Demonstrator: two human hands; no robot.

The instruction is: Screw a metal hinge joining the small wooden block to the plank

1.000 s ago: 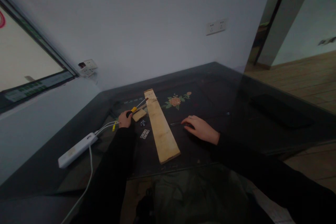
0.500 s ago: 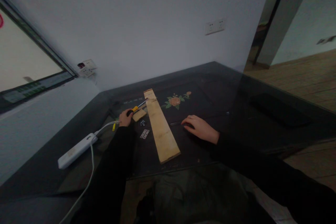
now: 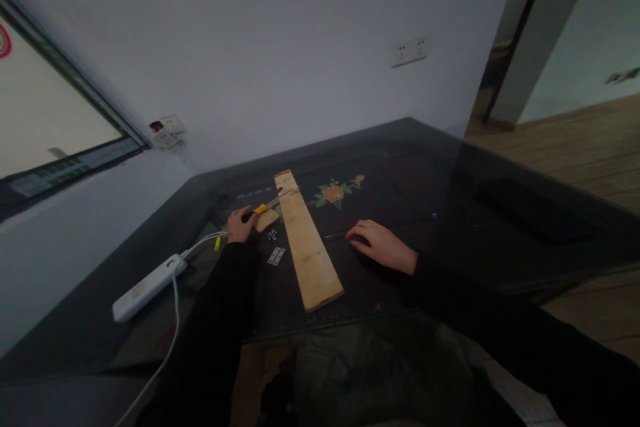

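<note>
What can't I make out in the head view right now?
Head view:
- Screwdriver handle's rear end: covered by the left hand.
- Its tip: too fine and blurred against the wooden board.
- Screws: heads too small to read.
- Under the right hand: hidden by the hand itself.
- Flat object, far right: too dark to identify.

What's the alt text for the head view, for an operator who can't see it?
The left hand grips a yellow-and-black screwdriver, its shaft reaching over the far end of a long wooden board on a dark table. The right hand holds nothing visible; a hinge, screws and a small wood block lie left of the board.
</note>
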